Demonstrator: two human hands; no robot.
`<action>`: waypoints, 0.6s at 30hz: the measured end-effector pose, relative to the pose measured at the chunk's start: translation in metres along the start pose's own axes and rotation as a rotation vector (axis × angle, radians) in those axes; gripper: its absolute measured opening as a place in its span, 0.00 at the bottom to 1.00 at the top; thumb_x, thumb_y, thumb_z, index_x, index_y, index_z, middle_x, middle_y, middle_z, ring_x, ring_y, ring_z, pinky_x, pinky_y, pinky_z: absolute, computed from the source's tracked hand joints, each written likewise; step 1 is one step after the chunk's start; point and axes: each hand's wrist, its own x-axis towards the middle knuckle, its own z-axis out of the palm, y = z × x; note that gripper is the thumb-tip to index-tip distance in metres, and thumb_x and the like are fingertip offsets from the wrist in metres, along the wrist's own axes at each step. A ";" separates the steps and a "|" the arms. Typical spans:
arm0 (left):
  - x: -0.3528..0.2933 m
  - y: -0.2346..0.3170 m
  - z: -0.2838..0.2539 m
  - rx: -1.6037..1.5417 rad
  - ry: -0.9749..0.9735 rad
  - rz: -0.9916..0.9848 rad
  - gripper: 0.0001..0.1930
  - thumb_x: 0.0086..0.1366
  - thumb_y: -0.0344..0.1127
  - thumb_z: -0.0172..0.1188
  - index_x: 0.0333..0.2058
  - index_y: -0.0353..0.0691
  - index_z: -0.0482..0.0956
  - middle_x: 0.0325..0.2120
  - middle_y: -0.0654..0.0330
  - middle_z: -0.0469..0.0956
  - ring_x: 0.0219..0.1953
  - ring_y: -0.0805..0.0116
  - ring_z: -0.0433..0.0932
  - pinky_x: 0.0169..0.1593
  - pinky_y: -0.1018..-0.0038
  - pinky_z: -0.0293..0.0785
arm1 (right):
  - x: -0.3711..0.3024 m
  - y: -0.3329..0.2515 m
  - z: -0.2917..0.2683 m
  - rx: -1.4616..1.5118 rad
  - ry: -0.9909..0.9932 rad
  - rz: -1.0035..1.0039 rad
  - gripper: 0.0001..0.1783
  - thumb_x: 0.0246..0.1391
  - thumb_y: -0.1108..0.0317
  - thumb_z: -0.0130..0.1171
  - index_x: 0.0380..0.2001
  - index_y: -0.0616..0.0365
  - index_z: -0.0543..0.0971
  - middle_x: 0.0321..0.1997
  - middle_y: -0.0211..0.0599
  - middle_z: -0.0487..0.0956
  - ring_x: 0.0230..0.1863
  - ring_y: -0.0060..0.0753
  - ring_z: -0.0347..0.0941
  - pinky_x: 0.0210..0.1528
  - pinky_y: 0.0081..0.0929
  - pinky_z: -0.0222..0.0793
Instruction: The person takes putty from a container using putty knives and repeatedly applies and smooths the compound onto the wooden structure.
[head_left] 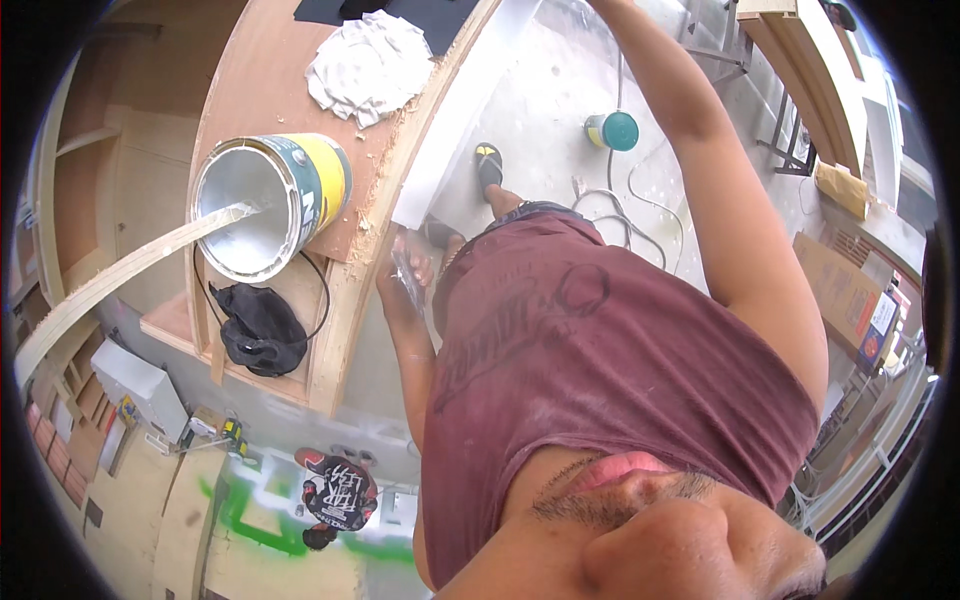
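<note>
At the wooden bench's edge, my left hand (pixel 412 270) is lowered beside my body. Its fingers are closed around a translucent, shiny piece that looks like thin plastic (pixel 407 280); its exact kind is unclear. My right arm (pixel 690 120) stretches to the top border, and the hand lies beyond it. On the bench, closest to my left hand, a yellow and teal paint can (pixel 318 185) stands open, with a long wooden stick (pixel 130 262) across its mouth. A crumpled white cloth (pixel 368 68) lies farther along the bench top, among wood shavings.
A black bag (pixel 262 330) hangs at the bench (pixel 345 300). On the floor stand a small teal can (pixel 612 130) and a looping cable (pixel 625 215). Cardboard boxes (pixel 840 285) are at the right. Another person (pixel 338 495) is in the lower left, near green-painted patches.
</note>
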 end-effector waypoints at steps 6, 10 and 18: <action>-0.002 0.009 -0.008 -0.015 -0.142 -0.036 0.08 0.69 0.37 0.48 0.42 0.41 0.65 0.21 0.62 0.65 0.18 0.73 0.64 0.21 0.78 0.62 | -0.069 -0.067 0.013 0.087 -0.023 -0.088 0.18 0.57 0.60 0.45 0.32 0.56 0.82 0.36 0.51 0.82 0.41 0.54 0.79 0.45 0.50 0.72; -0.006 0.012 -0.014 -0.043 -0.183 -0.057 0.09 0.69 0.38 0.49 0.42 0.41 0.64 0.21 0.62 0.65 0.19 0.73 0.64 0.21 0.78 0.63 | -0.107 -0.101 0.046 -0.034 0.019 -0.168 0.12 0.55 0.69 0.47 0.32 0.60 0.80 0.31 0.53 0.81 0.37 0.55 0.79 0.37 0.49 0.74; -0.017 0.021 0.012 0.099 -0.143 -0.056 0.11 0.70 0.38 0.45 0.41 0.37 0.69 0.18 0.67 0.62 0.18 0.78 0.60 0.20 0.81 0.57 | -0.213 -0.165 0.049 -0.080 0.017 -0.134 0.24 0.54 0.75 0.46 0.53 0.45 0.78 0.35 0.44 0.83 0.33 0.47 0.82 0.34 0.43 0.76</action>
